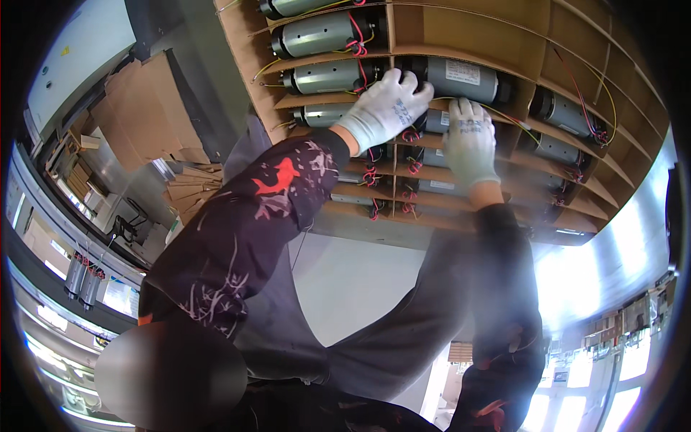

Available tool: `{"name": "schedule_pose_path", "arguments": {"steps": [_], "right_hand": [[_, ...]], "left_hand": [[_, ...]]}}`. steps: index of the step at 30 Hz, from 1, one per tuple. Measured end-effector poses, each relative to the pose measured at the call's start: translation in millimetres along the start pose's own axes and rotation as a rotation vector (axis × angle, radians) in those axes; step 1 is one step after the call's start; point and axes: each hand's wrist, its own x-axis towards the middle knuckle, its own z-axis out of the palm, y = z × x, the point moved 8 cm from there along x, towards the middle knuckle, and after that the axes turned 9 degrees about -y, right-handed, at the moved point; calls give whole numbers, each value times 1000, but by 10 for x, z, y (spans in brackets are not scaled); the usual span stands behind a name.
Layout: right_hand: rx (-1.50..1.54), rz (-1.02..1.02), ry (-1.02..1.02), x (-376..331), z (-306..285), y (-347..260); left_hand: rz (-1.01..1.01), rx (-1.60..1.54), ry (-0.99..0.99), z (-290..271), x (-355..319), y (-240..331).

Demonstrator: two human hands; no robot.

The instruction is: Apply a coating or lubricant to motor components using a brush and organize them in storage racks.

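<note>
A grey cylindrical motor (461, 78) with a white label and black ends lies slightly tilted at a compartment of a cardboard divider box (475, 34). My left hand (389, 104), in a white glove, has its fingers curled at the motor's left end. My right hand (469, 140), gloved the same way, has its fingers bent together against the motor's near side. A yellow and red lead trails out to the right of it. Below my hands, more grey motors (437, 157) with bundled red and black leads sit between the dividers. The fingertips' undersides are hidden.
More motors (324, 36) fill the left column, and others (568, 115) lie in the right column with loose wires standing up. Flattened cardboard (147, 115) lies at the left. Two motors (83, 279) hang by their wires further left.
</note>
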Motion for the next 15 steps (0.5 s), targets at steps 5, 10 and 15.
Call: {"name": "schedule_pose_path", "arguments": {"steps": [5,10,15], "right_hand": [[-17,163,-276,296,199,-6],[-156,138,-472,428,452,-31],[-152,200,-428,408,298,250]], "left_hand": [[-89,-43,-27,64,89,32],[-254,-174,-8,135,90,-13],[-195,-126,-32,142,166,-45]]}}
